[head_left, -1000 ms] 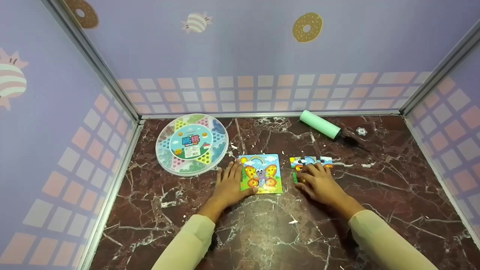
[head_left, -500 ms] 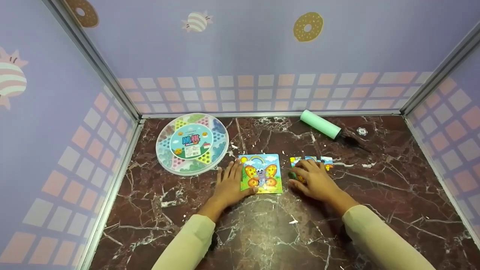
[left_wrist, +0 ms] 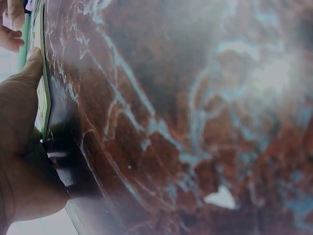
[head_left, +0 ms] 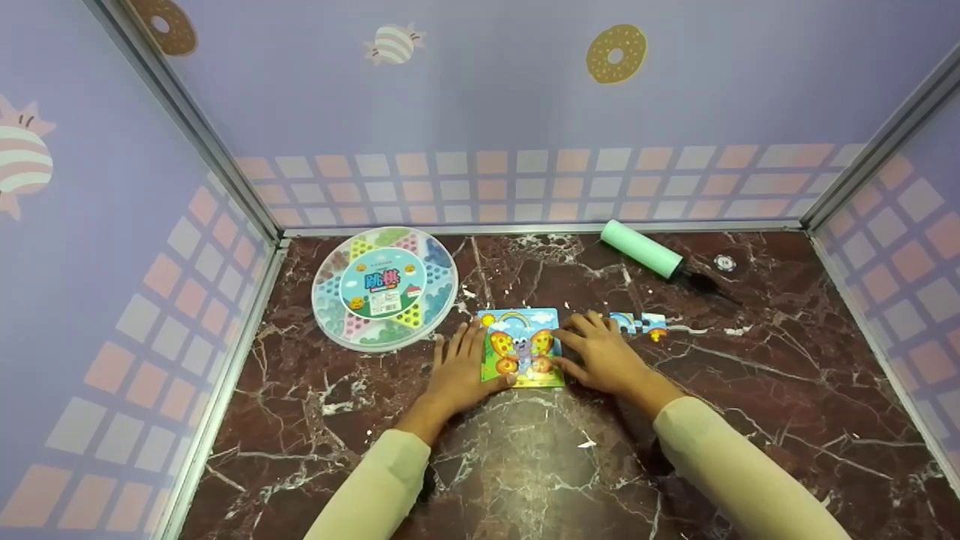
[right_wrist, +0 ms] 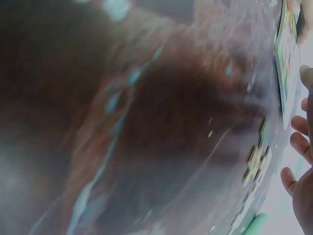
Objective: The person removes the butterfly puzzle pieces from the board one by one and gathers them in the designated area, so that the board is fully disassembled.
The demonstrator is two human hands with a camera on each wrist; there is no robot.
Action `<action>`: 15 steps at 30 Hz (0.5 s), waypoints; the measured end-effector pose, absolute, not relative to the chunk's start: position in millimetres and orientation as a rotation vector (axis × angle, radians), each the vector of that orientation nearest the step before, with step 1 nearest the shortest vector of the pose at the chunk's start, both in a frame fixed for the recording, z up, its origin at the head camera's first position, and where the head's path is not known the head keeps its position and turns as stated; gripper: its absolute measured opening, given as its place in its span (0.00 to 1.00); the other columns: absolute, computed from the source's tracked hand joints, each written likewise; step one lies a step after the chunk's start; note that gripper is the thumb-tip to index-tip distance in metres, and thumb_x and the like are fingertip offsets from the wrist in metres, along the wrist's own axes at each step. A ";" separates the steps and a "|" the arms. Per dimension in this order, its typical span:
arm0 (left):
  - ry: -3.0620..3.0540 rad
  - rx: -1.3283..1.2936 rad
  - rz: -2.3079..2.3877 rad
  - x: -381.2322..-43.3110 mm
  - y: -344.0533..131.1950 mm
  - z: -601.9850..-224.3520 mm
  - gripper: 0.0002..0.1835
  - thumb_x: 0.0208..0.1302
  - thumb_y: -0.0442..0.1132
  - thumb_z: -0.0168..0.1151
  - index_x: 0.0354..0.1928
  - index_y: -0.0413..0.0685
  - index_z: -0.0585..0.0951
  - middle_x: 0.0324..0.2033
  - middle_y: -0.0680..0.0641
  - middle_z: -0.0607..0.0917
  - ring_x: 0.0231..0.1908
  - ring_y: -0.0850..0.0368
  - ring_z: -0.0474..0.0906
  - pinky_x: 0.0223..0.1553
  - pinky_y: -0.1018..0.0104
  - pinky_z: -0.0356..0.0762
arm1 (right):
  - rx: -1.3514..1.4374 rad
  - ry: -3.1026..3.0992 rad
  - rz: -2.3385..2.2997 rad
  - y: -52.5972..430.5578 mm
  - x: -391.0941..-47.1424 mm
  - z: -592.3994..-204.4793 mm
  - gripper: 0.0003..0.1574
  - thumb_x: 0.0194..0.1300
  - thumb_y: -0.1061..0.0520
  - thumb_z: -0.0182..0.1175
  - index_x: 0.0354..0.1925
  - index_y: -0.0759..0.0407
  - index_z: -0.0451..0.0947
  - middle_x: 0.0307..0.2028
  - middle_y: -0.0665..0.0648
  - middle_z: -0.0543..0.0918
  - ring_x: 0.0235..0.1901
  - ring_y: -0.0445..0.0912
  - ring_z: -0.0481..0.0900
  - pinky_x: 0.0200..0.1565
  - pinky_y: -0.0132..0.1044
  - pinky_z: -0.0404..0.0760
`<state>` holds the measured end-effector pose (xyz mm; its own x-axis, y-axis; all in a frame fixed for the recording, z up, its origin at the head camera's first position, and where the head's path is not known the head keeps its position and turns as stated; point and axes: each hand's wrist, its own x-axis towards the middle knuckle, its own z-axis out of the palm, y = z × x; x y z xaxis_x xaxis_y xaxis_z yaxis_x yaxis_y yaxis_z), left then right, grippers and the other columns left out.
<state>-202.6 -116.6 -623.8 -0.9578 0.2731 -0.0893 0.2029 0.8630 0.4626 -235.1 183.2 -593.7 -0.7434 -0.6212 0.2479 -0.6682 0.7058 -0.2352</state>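
Observation:
A square butterfly jigsaw puzzle (head_left: 519, 341) lies flat on the marble-patterned table. My left hand (head_left: 459, 371) rests along its left side, fingers extended, with the thumb on the bottom edge. In the left wrist view the thumb (left_wrist: 33, 66) lies against the puzzle's edge. My right hand (head_left: 604, 358) is at the puzzle's right side, fingertips over or on its edge. Its fingers look loosely spread in the right wrist view, above loose puzzle pieces (right_wrist: 257, 164). To its right lie more loose puzzle pieces (head_left: 637, 324), partly linked; the hand covers others in the head view.
A round Chinese checkers set (head_left: 385, 289) lies at the back left. A mint-green cylinder with a black end (head_left: 641, 249), like a small pump, is at the back right, near a small round chip (head_left: 724, 262). Purple walls (head_left: 510, 97) enclose the table.
My right hand has moved left from the loose pieces to the puzzle's right edge, uncovering the pieces to its right. My left hand has stayed in place.

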 end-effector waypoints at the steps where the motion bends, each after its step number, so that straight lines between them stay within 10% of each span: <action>1: 2.887 0.374 0.691 -202.3 -116.4 -622.8 0.63 0.68 0.78 0.62 0.89 0.43 0.54 0.90 0.41 0.52 0.90 0.38 0.44 0.87 0.29 0.33 | 1.059 -2.767 0.472 180.2 -235.8 -593.7 0.32 0.76 0.37 0.69 0.68 0.51 0.85 0.59 0.59 0.84 0.58 0.58 0.77 0.57 0.71 0.78; 15: 2.881 0.363 0.691 -202.5 -116.9 -624.5 0.63 0.69 0.76 0.63 0.90 0.44 0.52 0.91 0.41 0.50 0.90 0.39 0.43 0.87 0.29 0.32 | 1.095 -2.823 0.426 148.0 -239.4 -596.7 0.29 0.77 0.36 0.68 0.66 0.49 0.85 0.59 0.57 0.81 0.58 0.57 0.76 0.58 0.69 0.79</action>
